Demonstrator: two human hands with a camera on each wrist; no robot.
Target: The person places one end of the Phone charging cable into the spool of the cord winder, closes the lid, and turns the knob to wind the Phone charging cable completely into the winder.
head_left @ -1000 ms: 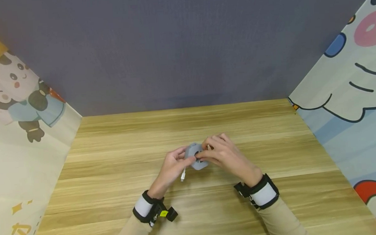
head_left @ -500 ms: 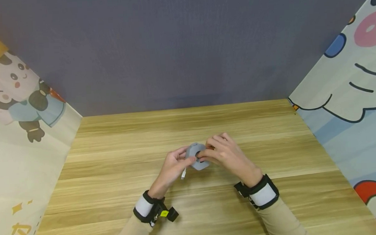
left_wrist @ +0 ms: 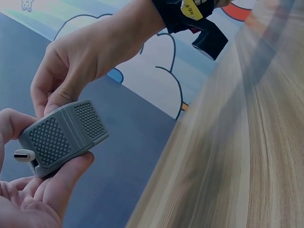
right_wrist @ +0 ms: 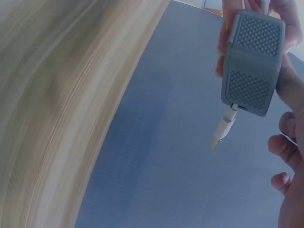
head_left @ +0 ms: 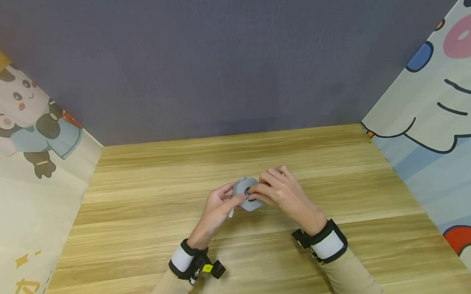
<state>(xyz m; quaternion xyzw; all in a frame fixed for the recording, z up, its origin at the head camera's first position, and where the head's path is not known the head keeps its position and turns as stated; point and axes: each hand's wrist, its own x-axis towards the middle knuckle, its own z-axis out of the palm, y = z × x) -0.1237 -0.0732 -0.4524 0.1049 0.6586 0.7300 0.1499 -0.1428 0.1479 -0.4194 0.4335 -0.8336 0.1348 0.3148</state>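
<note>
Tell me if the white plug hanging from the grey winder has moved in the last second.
Yes. The plug has drawn up toward the grey winder, away from the table's near edge.

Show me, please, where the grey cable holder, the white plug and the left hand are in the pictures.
grey cable holder [right_wrist: 251,61]: right wrist view, on its dotted side face.
white plug [right_wrist: 222,131]: right wrist view, on the plug body under the holder.
left hand [head_left: 213,210]: head view, on the back of the hand.

We hold our left hand [head_left: 218,204] and right hand [head_left: 282,192] close together, fingers curled in a pinching grip, forearms angled inward.
</note>
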